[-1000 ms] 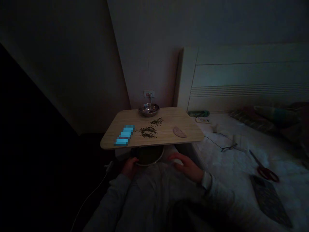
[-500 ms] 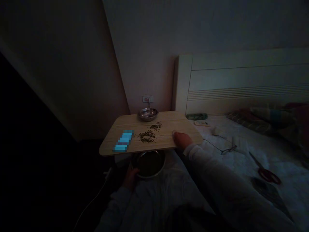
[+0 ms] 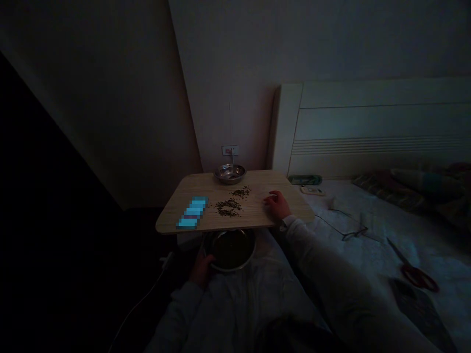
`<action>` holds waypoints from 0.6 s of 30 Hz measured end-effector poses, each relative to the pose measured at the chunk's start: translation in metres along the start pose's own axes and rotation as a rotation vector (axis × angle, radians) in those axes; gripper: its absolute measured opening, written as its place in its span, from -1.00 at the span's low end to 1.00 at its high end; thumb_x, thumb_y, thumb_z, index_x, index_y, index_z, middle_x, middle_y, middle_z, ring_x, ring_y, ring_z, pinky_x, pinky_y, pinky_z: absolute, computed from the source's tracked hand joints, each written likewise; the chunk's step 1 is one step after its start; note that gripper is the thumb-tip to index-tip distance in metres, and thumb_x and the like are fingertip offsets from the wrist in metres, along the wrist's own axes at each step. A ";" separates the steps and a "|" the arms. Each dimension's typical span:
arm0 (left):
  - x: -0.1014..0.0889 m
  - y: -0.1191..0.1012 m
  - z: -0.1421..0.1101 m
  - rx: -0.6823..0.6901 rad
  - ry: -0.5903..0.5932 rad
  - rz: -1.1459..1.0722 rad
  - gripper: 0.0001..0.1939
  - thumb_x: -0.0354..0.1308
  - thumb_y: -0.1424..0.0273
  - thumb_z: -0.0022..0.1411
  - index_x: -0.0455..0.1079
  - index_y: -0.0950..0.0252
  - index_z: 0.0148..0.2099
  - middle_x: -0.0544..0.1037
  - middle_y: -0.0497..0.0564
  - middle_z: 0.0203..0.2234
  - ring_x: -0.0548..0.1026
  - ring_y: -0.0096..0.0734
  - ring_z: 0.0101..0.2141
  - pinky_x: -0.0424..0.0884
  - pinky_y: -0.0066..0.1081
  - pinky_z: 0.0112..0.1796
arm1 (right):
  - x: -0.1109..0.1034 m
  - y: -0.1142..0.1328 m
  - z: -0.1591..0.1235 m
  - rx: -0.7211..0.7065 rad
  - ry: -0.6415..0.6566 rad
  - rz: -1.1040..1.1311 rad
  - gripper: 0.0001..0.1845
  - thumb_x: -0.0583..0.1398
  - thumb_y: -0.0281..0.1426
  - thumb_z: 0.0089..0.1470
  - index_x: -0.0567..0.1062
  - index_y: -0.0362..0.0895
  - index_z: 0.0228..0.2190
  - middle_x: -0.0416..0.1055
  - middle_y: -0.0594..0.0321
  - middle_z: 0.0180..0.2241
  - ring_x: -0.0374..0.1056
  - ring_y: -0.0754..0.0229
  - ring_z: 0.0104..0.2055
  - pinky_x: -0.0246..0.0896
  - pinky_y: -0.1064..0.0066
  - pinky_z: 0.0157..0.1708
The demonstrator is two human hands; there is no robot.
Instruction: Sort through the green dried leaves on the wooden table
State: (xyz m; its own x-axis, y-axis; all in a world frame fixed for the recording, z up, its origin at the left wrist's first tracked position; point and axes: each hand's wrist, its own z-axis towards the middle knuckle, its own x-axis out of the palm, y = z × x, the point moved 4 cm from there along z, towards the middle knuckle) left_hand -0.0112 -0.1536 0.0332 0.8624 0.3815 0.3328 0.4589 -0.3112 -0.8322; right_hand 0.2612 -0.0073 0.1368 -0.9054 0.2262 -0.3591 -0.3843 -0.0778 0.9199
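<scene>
A metal bowl with dark contents rests at my lap, partly under the table edge. My left hand is closed on its left rim, thumb over the edge. On the small wooden table my right hand lies at the right side, fingers curled and pointing left. It covers the spot where a pink half-round flat piece lay; what its fingers hold is hidden. Left of it are two loose patches of small dark grains. A shiny steel bowl stands at the table's back edge.
A blurred, lit rectangle lies at the table's left. On the bed to the right are red-handled scissors, glasses, a remote and a dark patterned flat object. A white cable hangs at the left.
My right hand has moved from above my lap up onto the table, over the pink half-round piece, which no longer shows. My left hand stays at the bowl, which shows more fully now.
</scene>
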 end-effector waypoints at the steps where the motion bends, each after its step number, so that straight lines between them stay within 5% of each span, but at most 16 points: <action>1: 0.000 0.000 0.000 0.002 0.001 -0.003 -0.64 0.18 0.56 -0.25 0.41 0.27 -0.28 0.60 0.05 -0.45 0.59 0.01 -0.20 0.52 -0.21 -0.27 | 0.012 0.003 -0.001 -0.005 0.035 0.103 -0.68 0.08 -0.47 -0.02 0.32 -0.14 -0.15 0.49 0.25 -0.40 0.44 0.20 -0.37 0.32 0.34 -0.23; 8: -0.002 -0.002 0.001 0.031 0.009 -0.014 -0.54 0.19 0.58 -0.28 0.40 0.28 -0.20 0.61 0.06 -0.39 0.57 0.03 -0.12 0.52 -0.20 -0.21 | 0.075 0.028 -0.018 -0.111 0.211 0.210 -0.78 0.14 -0.54 -0.12 0.37 -0.12 -0.33 0.29 0.47 -0.60 0.29 0.29 -0.48 0.20 0.44 -0.33; 18: -0.001 0.002 0.007 0.018 0.074 0.045 -0.61 0.22 0.53 -0.27 0.44 0.30 -0.26 0.61 0.11 -0.39 0.57 0.04 -0.14 0.51 -0.21 -0.22 | 0.075 0.029 -0.025 -0.098 0.204 0.045 -0.81 0.17 -0.55 -0.08 0.45 -0.13 -0.35 0.28 0.46 -0.60 0.25 0.29 -0.48 0.13 0.46 -0.37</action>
State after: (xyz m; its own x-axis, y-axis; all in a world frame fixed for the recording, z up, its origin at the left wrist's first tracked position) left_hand -0.0131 -0.1483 0.0279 0.8956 0.3024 0.3263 0.4162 -0.3102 -0.8547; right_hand 0.1776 -0.0169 0.1325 -0.9361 0.0205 -0.3512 -0.3490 -0.1792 0.9198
